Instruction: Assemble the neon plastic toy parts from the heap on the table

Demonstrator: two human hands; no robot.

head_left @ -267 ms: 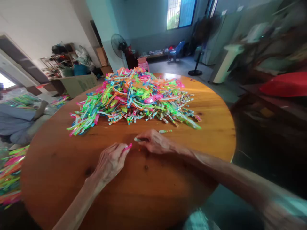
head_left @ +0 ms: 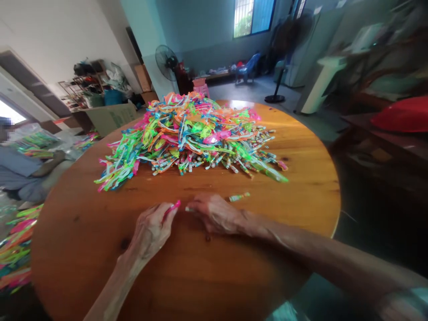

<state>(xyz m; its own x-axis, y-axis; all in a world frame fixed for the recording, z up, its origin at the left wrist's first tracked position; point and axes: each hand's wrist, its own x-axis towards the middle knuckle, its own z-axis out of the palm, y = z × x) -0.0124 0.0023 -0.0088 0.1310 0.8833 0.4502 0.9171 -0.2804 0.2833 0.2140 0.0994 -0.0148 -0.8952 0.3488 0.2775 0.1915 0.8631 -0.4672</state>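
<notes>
Near the middle of the wooden table, my left hand [head_left: 152, 227] pinches a small bright pink plastic piece [head_left: 173, 208] whose tip sticks out past the fingers. Facing it, a short gap away, my right hand [head_left: 217, 214] is closed on a small whitish tube [head_left: 188, 209]; only its end shows. One loose printed tube [head_left: 239, 196] with a greenish-yellow end lies just beyond my right wrist. Behind both hands rises a big heap of neon plastic strips [head_left: 200, 129], with many small printed tubes along its front and right edge.
The round table [head_left: 187, 281] fills the foreground. At left sits another person [head_left: 23, 171] beside more neon pieces [head_left: 18, 245]. Cardboard boxes [head_left: 112, 118], a standing fan [head_left: 166, 61], a pink stool [head_left: 200, 87] and a blue chair [head_left: 248, 67] stand farther back. A red round object [head_left: 403, 115] is at right.
My right hand has come slightly nearer to me, still with the small tube. My left hand has hardly moved. The loose tube shows lower and farther right; the view has shifted a little.
</notes>
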